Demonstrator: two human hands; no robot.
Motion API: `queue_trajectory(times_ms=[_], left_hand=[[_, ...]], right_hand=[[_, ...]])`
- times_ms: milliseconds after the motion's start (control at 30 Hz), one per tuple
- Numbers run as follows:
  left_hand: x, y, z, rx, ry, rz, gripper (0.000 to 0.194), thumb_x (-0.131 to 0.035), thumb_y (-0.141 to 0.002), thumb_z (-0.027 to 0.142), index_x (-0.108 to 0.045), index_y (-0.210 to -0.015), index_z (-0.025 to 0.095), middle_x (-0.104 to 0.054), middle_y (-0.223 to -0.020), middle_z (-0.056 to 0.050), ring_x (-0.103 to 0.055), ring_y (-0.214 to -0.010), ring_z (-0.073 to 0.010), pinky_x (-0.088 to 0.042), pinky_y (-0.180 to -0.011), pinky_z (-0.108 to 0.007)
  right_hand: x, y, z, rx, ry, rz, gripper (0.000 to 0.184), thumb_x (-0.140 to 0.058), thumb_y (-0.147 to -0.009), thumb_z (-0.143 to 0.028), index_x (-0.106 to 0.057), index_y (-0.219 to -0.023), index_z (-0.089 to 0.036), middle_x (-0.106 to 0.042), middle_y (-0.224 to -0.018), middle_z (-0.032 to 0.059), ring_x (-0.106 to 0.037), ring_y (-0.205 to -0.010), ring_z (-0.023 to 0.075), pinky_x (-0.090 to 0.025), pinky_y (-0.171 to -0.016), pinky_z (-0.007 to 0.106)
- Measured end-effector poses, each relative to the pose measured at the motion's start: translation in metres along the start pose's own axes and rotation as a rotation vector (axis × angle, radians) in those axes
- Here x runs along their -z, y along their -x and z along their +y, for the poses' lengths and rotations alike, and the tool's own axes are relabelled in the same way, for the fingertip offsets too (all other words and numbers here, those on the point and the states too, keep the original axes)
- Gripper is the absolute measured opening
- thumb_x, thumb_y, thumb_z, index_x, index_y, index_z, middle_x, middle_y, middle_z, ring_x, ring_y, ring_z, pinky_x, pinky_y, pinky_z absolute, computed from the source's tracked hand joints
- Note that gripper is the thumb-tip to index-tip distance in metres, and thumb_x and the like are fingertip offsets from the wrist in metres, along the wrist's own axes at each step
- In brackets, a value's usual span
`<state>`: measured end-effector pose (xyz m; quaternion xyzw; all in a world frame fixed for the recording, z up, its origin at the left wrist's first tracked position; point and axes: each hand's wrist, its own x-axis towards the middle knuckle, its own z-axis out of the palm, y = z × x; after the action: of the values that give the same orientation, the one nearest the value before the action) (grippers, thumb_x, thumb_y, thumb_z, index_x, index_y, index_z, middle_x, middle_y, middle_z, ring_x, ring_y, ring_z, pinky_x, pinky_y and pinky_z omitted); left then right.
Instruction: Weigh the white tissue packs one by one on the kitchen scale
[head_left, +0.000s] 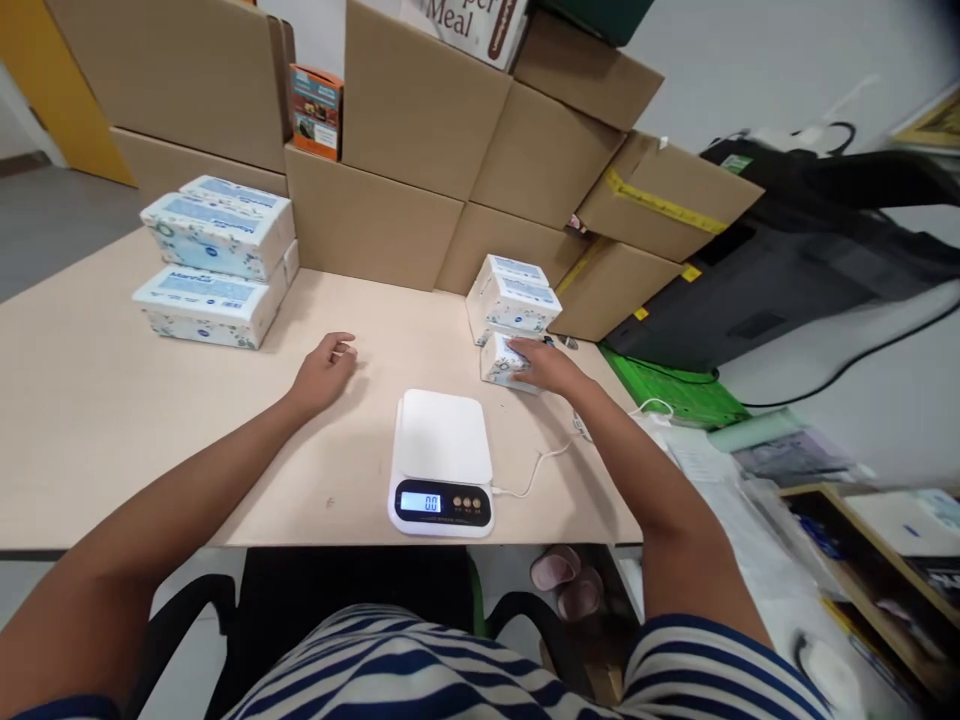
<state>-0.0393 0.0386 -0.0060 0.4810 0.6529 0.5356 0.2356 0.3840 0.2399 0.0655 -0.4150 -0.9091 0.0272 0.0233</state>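
My right hand (pixel 546 367) is on the front tissue pack (pixel 496 362) of the right-hand group, fingers gripping its top and near side; part of the pack is hidden under the hand. Behind that pack stand more tissue packs (pixel 514 300), stacked. My left hand (pixel 325 372) hovers over or rests on the table, loosely curled with fingers apart and nothing in it. Between my forearms a white kitchen scale (pixel 444 437) lies near the table's front edge, its lit display reading 0.0 and its plate bare. Several tissue packs (pixel 206 305) are stacked at the left.
Cardboard boxes (pixel 375 215) form a wall along the table's back, with a small orange box (pixel 316 112) on a ledge. A white cable (pixel 536 470) runs right from the scale. A black bag (pixel 697 290) and green board (pixel 667 390) lie right of the table (pixel 90 420).
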Motion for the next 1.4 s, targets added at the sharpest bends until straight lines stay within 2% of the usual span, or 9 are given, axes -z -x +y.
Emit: queue_trajectory(times_ms=[333, 533, 700, 833, 967, 1067, 1133, 1267, 1400], left_hand=[[-0.004, 0.008, 0.004, -0.004, -0.047, -0.009, 0.045, -0.058, -0.101, 0.043, -0.070, -0.136, 0.019, -0.076, -0.125, -0.013, -0.074, -0.104, -0.0263, -0.060, -0.102, -0.044], [0.016, 0.014, 0.015, -0.164, -0.335, 0.239, 0.038, -0.058, -0.102, 0.034, -0.069, -0.136, 0.022, -0.074, -0.145, -0.016, -0.072, -0.134, -0.0339, -0.041, -0.132, -0.060], [0.089, -0.004, 0.016, -0.235, -0.413, 0.574, 0.047, -0.064, -0.103, 0.042, -0.065, -0.146, 0.022, -0.054, -0.174, -0.020, -0.039, -0.171, -0.0406, -0.011, -0.146, -0.064], [0.157, -0.020, -0.005, -0.176, -0.293, 0.782, 0.071, -0.064, -0.104, 0.066, -0.061, -0.154, 0.015, -0.042, -0.182, -0.021, -0.027, -0.177, -0.0401, -0.014, -0.147, -0.059], [0.194, -0.024, -0.019, 0.062, -0.096, 0.660, 0.085, -0.054, -0.106, 0.078, -0.065, -0.144, 0.003, -0.060, -0.165, -0.028, -0.046, -0.166, -0.0449, -0.033, -0.138, -0.065], [0.199, -0.016, -0.019, 0.138, -0.085, 0.546, 0.076, -0.050, -0.106, 0.079, -0.074, -0.126, 0.011, -0.078, -0.140, -0.026, -0.067, -0.145, -0.0491, -0.053, -0.123, -0.068], [0.198, -0.002, -0.016, 0.130, -0.092, 0.490, 0.074, -0.053, -0.104, 0.079, -0.074, -0.133, 0.014, -0.078, -0.144, -0.023, -0.068, -0.144, -0.0473, -0.055, -0.123, -0.065], [0.188, 0.046, 0.005, -0.062, -0.073, 0.381, 0.086, -0.060, -0.099, 0.085, -0.068, -0.153, 0.019, -0.069, -0.163, -0.018, -0.061, -0.156, -0.0427, -0.047, -0.134, -0.060], [0.157, 0.102, 0.050, -0.261, -0.030, 0.221, 0.087, -0.062, -0.101, 0.086, -0.063, -0.164, 0.027, -0.057, -0.176, -0.013, -0.045, -0.171, -0.0402, -0.036, -0.143, -0.057]], right_hand=[[-0.018, -0.007, 0.003, 0.059, 0.029, 0.140, 0.065, -0.069, -0.097, -0.027, -0.068, -0.161, -0.017, -0.063, -0.171, 0.0181, -0.062, -0.159, 0.0395, -0.053, -0.133, 0.061], [-0.043, 0.001, -0.032, 0.070, 0.012, 0.287, 0.061, -0.056, -0.098, -0.030, -0.066, -0.155, -0.012, -0.067, -0.164, 0.0276, -0.060, -0.159, 0.0470, -0.043, -0.132, 0.080], [-0.057, 0.001, -0.127, 0.238, -0.238, 0.336, 0.065, -0.059, -0.102, -0.046, -0.059, -0.159, -0.015, -0.071, -0.158, 0.0276, -0.069, -0.149, 0.0442, -0.049, -0.130, 0.072], [-0.047, -0.038, -0.236, 0.342, -0.666, 0.074, 0.084, -0.069, -0.100, -0.054, -0.043, -0.173, -0.023, -0.057, -0.174, 0.0223, -0.068, -0.150, 0.0367, -0.053, -0.129, 0.064], [-0.035, -0.100, -0.349, 0.154, -1.178, -0.216, 0.113, -0.088, -0.088, -0.051, -0.027, -0.180, -0.027, -0.044, -0.184, 0.0206, -0.056, -0.161, 0.0363, -0.052, -0.130, 0.061], [-0.027, -0.132, -0.414, 0.170, -1.342, -0.199, 0.107, -0.088, -0.087, -0.045, -0.035, -0.177, -0.022, -0.060, -0.173, 0.0171, -0.061, -0.156, 0.0330, -0.051, -0.132, 0.058], [-0.026, -0.139, -0.437, 0.197, -1.412, -0.163, 0.108, -0.090, -0.082, -0.036, -0.038, -0.176, -0.022, -0.064, -0.170, 0.0123, -0.061, -0.156, 0.0323, -0.050, -0.134, 0.056], [-0.027, -0.123, -0.425, 0.254, -1.482, -0.130, 0.113, -0.080, -0.077, -0.019, -0.034, -0.180, -0.023, -0.061, -0.174, 0.0064, -0.058, -0.160, 0.0290, -0.045, -0.139, 0.049], [-0.015, -0.061, -0.342, 0.484, -1.388, -0.030, 0.112, -0.075, -0.081, -0.024, -0.030, -0.183, -0.032, -0.034, -0.191, -0.0034, -0.035, -0.177, 0.0265, -0.037, -0.144, 0.051]])
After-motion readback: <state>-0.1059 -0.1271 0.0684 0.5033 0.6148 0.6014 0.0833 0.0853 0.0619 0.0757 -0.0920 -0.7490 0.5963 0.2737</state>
